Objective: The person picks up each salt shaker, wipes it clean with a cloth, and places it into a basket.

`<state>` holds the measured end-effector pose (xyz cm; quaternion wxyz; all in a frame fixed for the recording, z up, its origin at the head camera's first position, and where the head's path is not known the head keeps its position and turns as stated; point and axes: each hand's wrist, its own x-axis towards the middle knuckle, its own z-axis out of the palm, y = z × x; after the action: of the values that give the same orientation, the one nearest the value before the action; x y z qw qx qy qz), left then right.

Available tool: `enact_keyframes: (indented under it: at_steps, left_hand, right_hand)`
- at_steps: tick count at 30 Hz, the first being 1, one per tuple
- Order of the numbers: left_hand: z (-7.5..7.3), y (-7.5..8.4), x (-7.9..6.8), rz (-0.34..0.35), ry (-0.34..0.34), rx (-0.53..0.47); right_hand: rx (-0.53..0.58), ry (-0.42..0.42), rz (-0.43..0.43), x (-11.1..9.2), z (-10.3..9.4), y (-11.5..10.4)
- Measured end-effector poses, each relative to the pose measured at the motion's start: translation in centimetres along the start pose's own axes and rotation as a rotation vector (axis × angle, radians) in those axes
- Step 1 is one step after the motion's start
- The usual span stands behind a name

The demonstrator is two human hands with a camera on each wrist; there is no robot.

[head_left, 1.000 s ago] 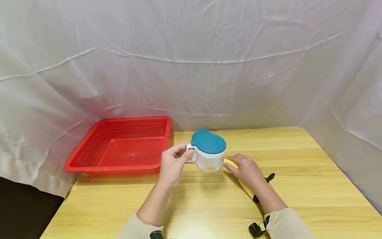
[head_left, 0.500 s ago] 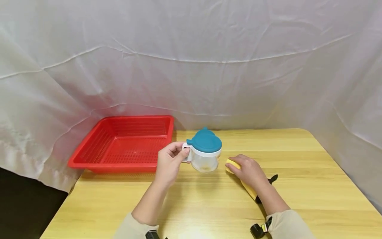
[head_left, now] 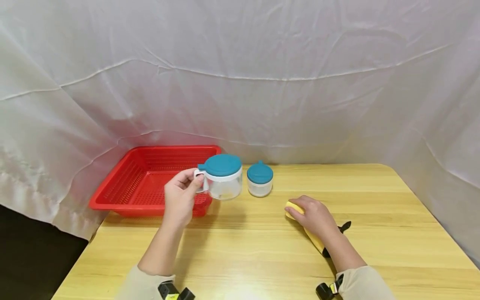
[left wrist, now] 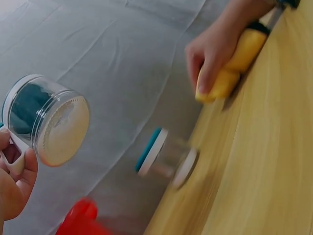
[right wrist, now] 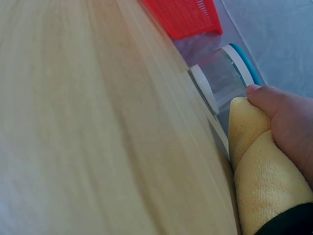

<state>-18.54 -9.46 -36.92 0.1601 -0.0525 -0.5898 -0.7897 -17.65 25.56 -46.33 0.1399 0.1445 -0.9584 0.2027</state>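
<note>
My left hand [head_left: 181,196] pinches the white handle of a clear seasoning jar [head_left: 225,183] with a teal lid. It is held up over the table, overlapping the right front corner of the red basket [head_left: 142,207] in the head view. My right hand [head_left: 313,214] grips a bunched yellow terry cloth [right wrist: 266,181] with a dark end, low over the table. Behind and to the left of that hand stands a second, similar jar [head_left: 260,188], upright on the table with its teal lid down.
The red basket, with perforated walls, stands at the back left of the wooden table [head_left: 255,258]. A pale curtain [head_left: 240,104] hangs behind and along the sides. Near the right wrist lies a black strap-like piece [head_left: 344,226].
My left hand has carried its jar left, away from the cloth and toward the basket. The second jar, largely hidden before, now shows. My right hand stays nearly in place with the cloth.
</note>
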Motion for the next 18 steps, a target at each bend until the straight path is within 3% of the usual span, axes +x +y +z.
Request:
enact_keyframes:
  at_steps: [11, 18]
  left_hand:
    - [-6.8, 0.4, 2.4, 0.056, 0.226, 0.063]
    - [-10.5, 0.7, 4.1, 0.084, 0.338, 0.196]
  right_hand:
    - [0.000, -0.002, 0.002, -0.2, 0.0, 0.3]
    - [0.008, 0.017, -0.003, -0.3, -0.2, 0.4]
